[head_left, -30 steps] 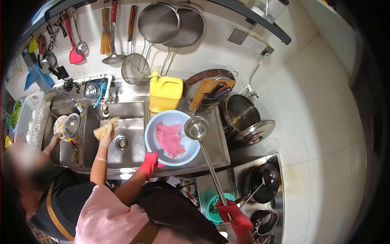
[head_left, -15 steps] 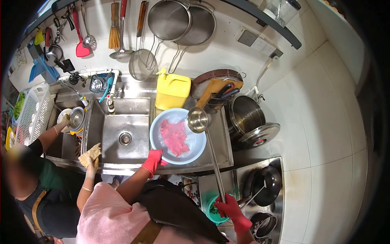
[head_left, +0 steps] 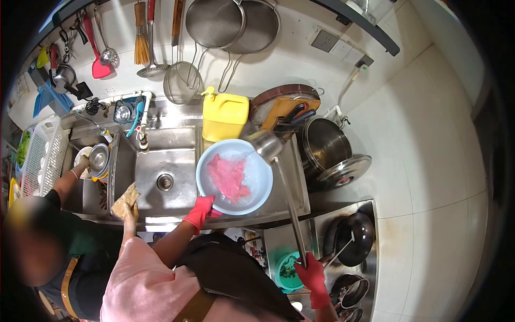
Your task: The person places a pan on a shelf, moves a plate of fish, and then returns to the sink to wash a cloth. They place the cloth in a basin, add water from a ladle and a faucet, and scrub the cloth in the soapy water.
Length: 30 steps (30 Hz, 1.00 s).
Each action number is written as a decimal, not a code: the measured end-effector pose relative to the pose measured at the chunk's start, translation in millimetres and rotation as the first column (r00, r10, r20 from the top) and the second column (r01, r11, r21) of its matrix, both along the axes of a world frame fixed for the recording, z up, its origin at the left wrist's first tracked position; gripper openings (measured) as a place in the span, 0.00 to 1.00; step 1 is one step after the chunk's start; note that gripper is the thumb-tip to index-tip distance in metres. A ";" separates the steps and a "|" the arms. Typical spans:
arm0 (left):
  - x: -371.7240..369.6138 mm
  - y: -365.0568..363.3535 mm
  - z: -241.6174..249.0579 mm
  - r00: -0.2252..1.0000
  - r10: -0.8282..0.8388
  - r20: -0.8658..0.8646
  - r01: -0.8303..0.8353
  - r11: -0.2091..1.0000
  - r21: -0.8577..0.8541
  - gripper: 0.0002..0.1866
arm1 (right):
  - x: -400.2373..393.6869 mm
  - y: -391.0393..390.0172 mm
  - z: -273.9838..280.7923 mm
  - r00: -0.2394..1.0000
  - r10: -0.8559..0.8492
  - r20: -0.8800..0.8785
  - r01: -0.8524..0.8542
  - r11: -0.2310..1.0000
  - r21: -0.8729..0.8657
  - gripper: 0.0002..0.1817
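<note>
A light blue basin (head_left: 267, 188) sits on the sink counter with water and a pink cloth (head_left: 228, 178) inside. My left hand (head_left: 201, 212), in a red rubber glove, grips the basin's near left rim. My right hand (head_left: 312, 275), also gloved in red, is closed round the end of a long-handled metal ladle (head_left: 289, 198). The ladle's bowl (head_left: 268, 147) is tilted over the basin's far right rim and a little blurred. A yellow jug (head_left: 225, 119) stands just behind the basin.
A co-worker's hand (head_left: 129, 206) holds a tan scrubbing cloth (head_left: 124, 199) by the steel sink (head_left: 166, 155); their other hand is at stacked bowls (head_left: 99, 158). A large pot (head_left: 328, 145) with its lid (head_left: 346, 170), a green basket (head_left: 280, 280) and a wok (head_left: 357, 241) lie rightward.
The ladle's bowl has tipped from facing up to tilted toward the basin. My right hand has shifted slightly right. The co-worker's scrubbing cloth has moved a little right.
</note>
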<state>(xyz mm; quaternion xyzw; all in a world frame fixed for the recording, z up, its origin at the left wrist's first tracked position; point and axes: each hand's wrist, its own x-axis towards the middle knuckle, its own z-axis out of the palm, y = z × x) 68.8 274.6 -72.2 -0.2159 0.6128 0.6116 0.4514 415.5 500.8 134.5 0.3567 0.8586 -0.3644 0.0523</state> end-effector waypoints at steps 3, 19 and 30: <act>-1.4 -0.4 -18.6 1.000 -0.008 0.005 0.008 1.000 0.011 0.25 | -13.4 1.8 16.1 0.970 -0.241 0.035 0.240 0.924 -0.299 0.10; -1.4 1.7 -11.0 0.999 -0.043 -0.009 0.042 0.997 -0.057 0.25 | -311.1 289.3 -185.2 0.759 -0.641 -0.110 0.471 0.658 -0.587 0.08; -1.3 0.9 -19.9 0.999 -0.014 0.032 0.016 0.998 -0.062 0.26 | -343.7 380.2 -187.2 0.648 -0.750 0.134 0.102 -0.089 -0.991 0.14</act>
